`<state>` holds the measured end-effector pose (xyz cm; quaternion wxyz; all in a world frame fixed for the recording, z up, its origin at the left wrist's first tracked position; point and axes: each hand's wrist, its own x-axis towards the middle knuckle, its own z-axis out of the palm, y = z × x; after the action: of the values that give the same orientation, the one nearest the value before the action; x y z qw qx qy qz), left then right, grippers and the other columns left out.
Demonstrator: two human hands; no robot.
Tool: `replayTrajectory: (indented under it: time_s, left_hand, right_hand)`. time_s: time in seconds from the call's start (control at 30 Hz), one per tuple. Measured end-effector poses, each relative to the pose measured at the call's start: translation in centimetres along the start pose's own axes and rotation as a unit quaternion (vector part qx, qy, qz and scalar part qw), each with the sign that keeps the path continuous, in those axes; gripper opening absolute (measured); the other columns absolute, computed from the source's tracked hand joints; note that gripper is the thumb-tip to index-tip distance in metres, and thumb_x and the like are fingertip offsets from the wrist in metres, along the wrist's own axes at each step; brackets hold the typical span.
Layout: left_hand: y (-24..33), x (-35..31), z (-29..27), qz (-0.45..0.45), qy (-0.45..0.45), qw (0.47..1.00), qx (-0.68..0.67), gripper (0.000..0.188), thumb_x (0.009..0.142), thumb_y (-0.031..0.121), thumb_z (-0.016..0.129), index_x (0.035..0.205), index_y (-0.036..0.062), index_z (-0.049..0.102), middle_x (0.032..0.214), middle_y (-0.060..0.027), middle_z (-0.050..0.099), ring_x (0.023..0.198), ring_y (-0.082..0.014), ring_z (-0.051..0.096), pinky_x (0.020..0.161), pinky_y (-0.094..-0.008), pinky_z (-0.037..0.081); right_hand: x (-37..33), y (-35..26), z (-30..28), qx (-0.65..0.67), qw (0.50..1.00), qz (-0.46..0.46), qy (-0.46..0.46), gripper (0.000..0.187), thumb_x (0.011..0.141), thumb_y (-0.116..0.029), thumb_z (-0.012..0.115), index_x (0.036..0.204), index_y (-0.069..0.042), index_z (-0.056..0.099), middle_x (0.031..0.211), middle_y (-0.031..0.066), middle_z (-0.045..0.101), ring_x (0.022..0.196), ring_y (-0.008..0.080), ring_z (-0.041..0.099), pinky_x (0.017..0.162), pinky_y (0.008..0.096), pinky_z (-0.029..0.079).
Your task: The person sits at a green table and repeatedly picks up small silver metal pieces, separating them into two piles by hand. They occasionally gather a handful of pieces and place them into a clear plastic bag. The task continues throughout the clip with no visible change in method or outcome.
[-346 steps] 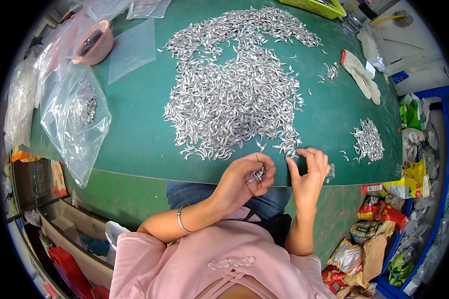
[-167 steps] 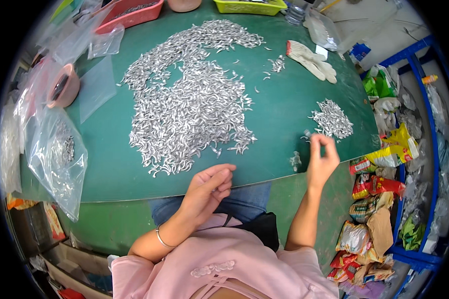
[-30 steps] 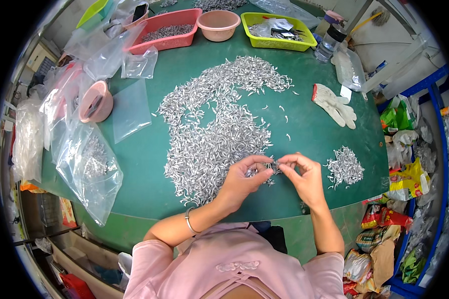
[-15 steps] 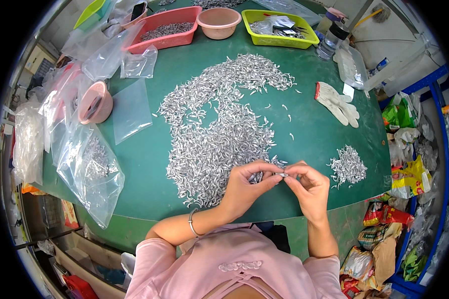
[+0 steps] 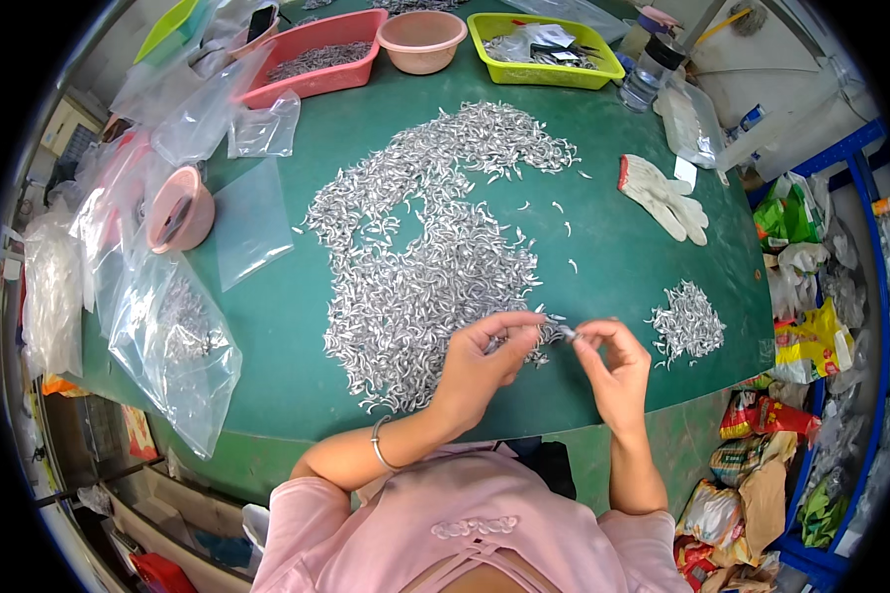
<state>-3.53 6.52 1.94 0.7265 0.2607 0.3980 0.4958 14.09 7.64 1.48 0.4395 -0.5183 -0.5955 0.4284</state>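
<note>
A broad heap of small curved silver metal pieces (image 5: 430,267) covers the middle of the green table. At its near right edge, my right hand (image 5: 618,374) pinches one small silver metal piece (image 5: 568,334) between thumb and fingertips. My left hand (image 5: 480,368) hovers over the heap's near right part, its index finger stretched toward that piece and its thumb apart from it; I see nothing held there. To the right of my right hand lies a smaller pile of the same pieces (image 5: 689,323). A few loose ones lie between the heap and a white knitted glove (image 5: 663,201).
Along the far edge stand a red tray (image 5: 316,83), a pink bowl (image 5: 421,59) and a yellow-green tray (image 5: 544,71). A clear bottle (image 5: 651,74) is at the far right. Plastic bags (image 5: 183,336) and another pink bowl (image 5: 183,210) occupy the left. Blue shelving (image 5: 865,188) borders the right.
My hands, close together over a small piece before, have drawn apart. The piece now sits in my right fingertips, and my left thumb and index finger have separated.
</note>
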Motion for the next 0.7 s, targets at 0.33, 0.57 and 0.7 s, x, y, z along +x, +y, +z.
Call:
replayTrajectory:
  time_s: [0.33, 0.57, 0.7]
  left_hand:
    - [-1.0, 1.0, -2.3, -0.083, 0.041, 0.977, -0.189, 0.025, 0.095, 0.023, 0.039, 0.101, -0.0002, 0.049, 0.064, 0.0016, 0.033, 0.052, -0.0060, 0.029, 0.044, -0.0182, 0.023]
    - [-0.4, 1.5, -1.6, -0.079, 0.016, 0.987, -0.142, 0.022, 0.094, 0.016, 0.040, 0.105, -0.0013, 0.048, 0.068, 0.0010, 0.039, 0.056, -0.0063, 0.032, 0.046, -0.0183, 0.026]
    - [-0.2, 1.8, -1.5, -0.093, 0.013, 0.986, -0.139, 0.022, 0.092, 0.011, 0.041, 0.107, -0.0022, 0.052, 0.075, -0.0003, 0.048, 0.056, -0.0057, 0.036, 0.046, -0.0174, 0.028]
  right_hand:
    - [1.4, 4.7, -5.6, -0.464, 0.863, -0.105, 0.170, 0.012, 0.075, -0.004, 0.062, 0.086, 0.000, 0.058, 0.088, 0.0123, 0.057, 0.084, 0.0303, 0.051, 0.078, 0.0381, 0.038]
    - [7.1, 5.2, 0.0, -0.460, 0.874, -0.144, 0.066, 0.016, 0.073, -0.008, 0.063, 0.088, -0.002, 0.061, 0.089, 0.0113, 0.057, 0.088, 0.0278, 0.050, 0.075, 0.0372, 0.038]
    - [8.0, 6.4, 0.1, -0.463, 0.874, -0.139, 0.055, 0.006, 0.073, -0.005, 0.062, 0.078, -0.002, 0.059, 0.083, 0.0087, 0.058, 0.081, 0.0258, 0.051, 0.071, 0.0366, 0.039]
